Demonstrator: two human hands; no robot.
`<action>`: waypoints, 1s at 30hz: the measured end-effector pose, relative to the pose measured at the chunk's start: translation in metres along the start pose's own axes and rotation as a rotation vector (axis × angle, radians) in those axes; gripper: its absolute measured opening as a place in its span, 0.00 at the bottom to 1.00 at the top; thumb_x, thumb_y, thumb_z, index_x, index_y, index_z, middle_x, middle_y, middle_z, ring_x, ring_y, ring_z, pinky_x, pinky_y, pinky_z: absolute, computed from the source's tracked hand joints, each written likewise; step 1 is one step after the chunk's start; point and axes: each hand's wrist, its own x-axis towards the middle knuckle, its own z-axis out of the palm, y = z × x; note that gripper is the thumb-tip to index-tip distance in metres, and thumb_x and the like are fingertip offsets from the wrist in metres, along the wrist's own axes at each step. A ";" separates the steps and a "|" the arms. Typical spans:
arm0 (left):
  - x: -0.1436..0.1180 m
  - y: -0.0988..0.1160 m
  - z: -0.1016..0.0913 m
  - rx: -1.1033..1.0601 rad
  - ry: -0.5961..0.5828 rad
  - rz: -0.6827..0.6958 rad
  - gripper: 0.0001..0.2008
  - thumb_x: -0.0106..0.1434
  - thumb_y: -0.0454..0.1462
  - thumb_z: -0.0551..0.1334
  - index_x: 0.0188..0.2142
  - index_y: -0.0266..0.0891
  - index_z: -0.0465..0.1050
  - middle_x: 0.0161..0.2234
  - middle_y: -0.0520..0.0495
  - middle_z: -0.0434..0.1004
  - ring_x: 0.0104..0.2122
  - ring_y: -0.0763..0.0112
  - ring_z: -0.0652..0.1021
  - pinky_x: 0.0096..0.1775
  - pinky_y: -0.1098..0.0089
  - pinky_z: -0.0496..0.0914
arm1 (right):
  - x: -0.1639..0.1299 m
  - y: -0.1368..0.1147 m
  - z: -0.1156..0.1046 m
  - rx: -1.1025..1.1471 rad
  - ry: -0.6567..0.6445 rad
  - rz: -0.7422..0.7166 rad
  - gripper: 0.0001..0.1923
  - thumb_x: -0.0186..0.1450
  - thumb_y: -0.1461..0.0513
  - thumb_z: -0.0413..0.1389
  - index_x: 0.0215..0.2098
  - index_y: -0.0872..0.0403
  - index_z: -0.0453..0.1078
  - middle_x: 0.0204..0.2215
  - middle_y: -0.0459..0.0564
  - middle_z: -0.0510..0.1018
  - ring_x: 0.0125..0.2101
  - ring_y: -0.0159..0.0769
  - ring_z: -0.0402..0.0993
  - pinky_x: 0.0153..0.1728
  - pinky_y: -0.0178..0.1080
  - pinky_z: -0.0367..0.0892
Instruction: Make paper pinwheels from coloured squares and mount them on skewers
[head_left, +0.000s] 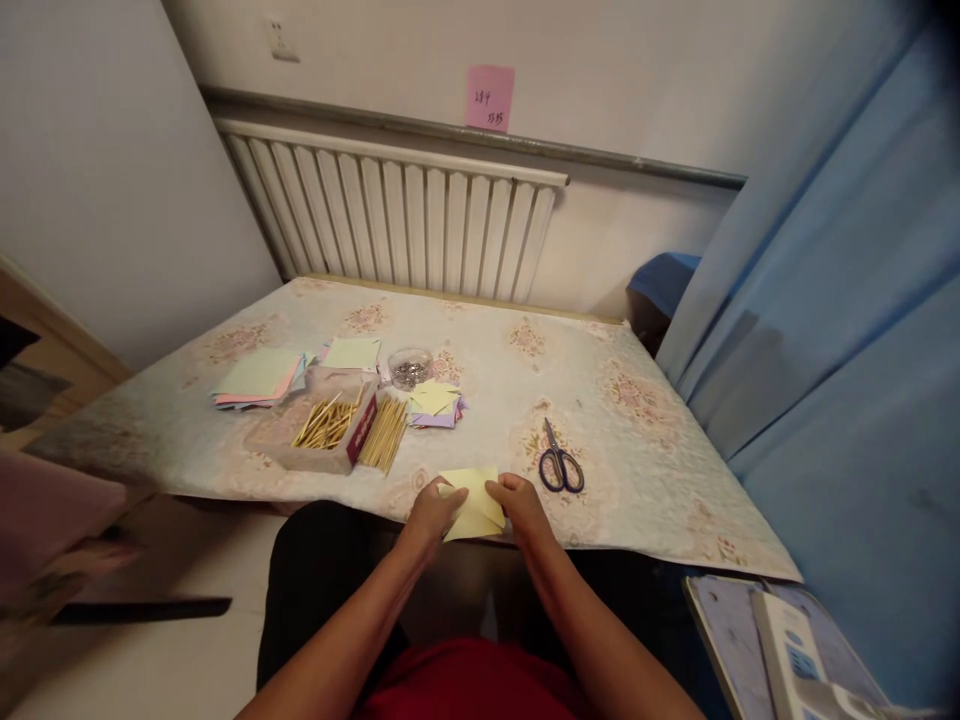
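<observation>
Both my hands hold a yellow paper square at the near edge of the table. My left hand pinches its left side and my right hand pinches its right side. The sheet looks partly folded, with one layer over another. Blue-handled scissors lie just right of my right hand. Further back left of my hands sit a small stack of coloured paper squares and a clear box of thin wooden sticks, with more sticks lying beside it.
A small clear cup of silvery bits stands behind the box. Larger stacks of pastel paper lie at the back left. A radiator runs along the wall, with a blue curtain on the right.
</observation>
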 end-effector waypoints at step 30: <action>0.011 -0.015 -0.016 -0.054 0.088 0.062 0.11 0.49 0.42 0.60 0.21 0.39 0.61 0.18 0.57 0.60 0.19 0.78 0.61 0.23 0.74 0.55 | 0.006 0.015 -0.007 -0.259 0.001 -0.113 0.14 0.54 0.55 0.54 0.17 0.53 0.58 0.14 0.38 0.55 0.19 0.27 0.51 0.21 0.32 0.47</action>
